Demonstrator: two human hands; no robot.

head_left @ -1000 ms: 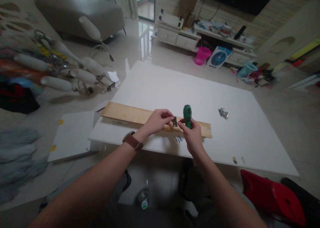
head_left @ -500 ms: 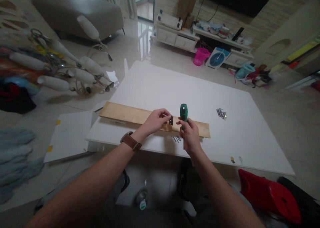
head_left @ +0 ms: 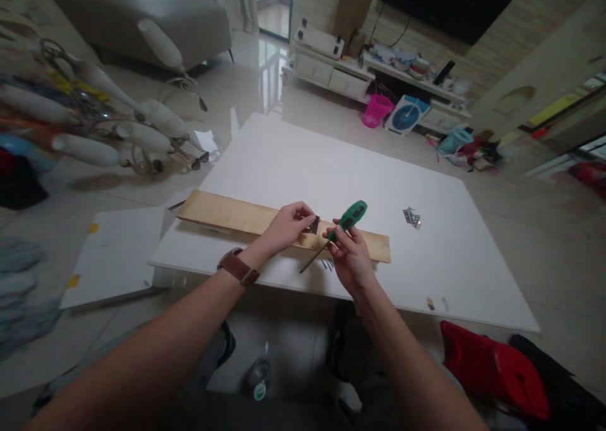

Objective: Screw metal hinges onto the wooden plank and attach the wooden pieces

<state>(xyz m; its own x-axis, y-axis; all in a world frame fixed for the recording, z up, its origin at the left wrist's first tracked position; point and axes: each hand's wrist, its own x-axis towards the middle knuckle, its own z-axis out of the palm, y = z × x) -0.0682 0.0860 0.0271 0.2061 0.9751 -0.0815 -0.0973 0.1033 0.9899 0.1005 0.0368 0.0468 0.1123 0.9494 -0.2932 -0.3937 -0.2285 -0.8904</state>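
My left hand (head_left: 290,224) pinches a small dark metal hinge (head_left: 313,224) over a long wooden board (head_left: 227,211). In my right hand (head_left: 349,251) is a green-handled screwdriver (head_left: 353,216), its handle tilted up to the right and its thin shaft slanting down to the left past the board's near edge. Several screws (head_left: 327,265) lie just in front of the board, below the hands. The board rests on a large white panel (head_left: 331,159). Further right on the panel sits a small pile of metal hardware (head_left: 411,218).
A small yellow-and-dark piece (head_left: 430,303) lies near the panel's front edge. To the right is a red plastic stool (head_left: 497,368); a clear bottle (head_left: 258,377) stands on the floor below. A lamp with white shades (head_left: 89,150) lies at left, beside another white board (head_left: 113,254).
The screwdriver has turned from upright to a slant, so its shaft now shows. The hinge in my left hand has tilted. The whole view has shifted slightly.
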